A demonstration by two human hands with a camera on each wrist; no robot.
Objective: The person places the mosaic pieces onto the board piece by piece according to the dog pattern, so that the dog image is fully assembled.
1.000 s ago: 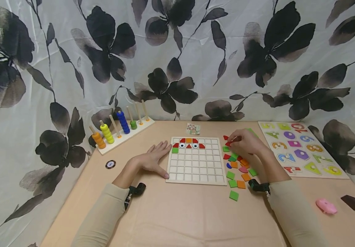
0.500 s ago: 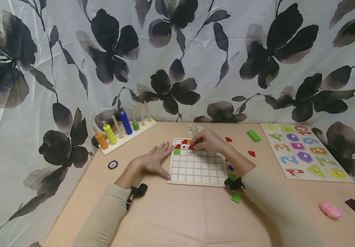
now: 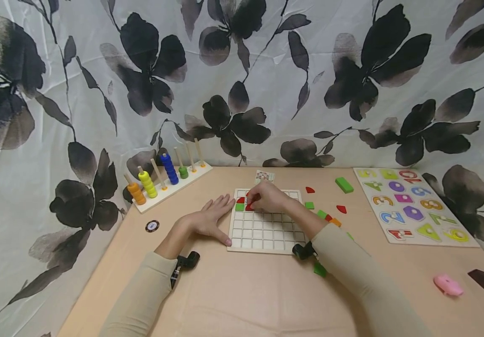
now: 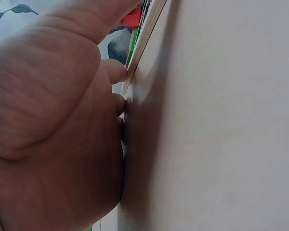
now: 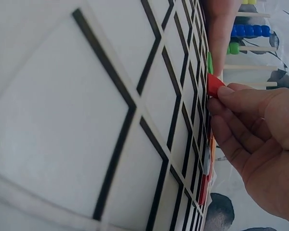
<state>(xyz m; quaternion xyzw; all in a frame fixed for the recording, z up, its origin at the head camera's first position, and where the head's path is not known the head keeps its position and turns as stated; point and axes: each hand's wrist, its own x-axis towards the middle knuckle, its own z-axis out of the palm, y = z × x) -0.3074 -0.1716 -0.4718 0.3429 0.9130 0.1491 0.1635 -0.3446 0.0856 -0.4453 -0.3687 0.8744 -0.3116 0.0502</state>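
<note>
A white grid board [image 3: 263,237] lies on the table with small coloured tiles in its far rows. My left hand [image 3: 208,221] rests flat at the board's left edge, fingers spread and thumb at the near corner. My right hand [image 3: 269,197] is over the far left of the board. In the right wrist view, its thumb and fingers pinch a red tile with a curved edge [image 5: 215,85] right at the grid, beside a green square tile [image 3: 239,207]. Most of the top-row tiles are hidden behind the right hand in the head view.
Loose red, green and orange tiles [image 3: 309,205] lie right of the board, partly under the right forearm. A picture card [image 3: 265,175] and green block [image 3: 344,185] lie behind. A bead stacker [image 3: 174,185] stands left, a number puzzle [image 3: 419,206] right, with a pink toy [image 3: 448,284] nearer.
My right hand has moved left from the loose tiles to the far left of the board, carrying a red tile. The left hand stays in place.
</note>
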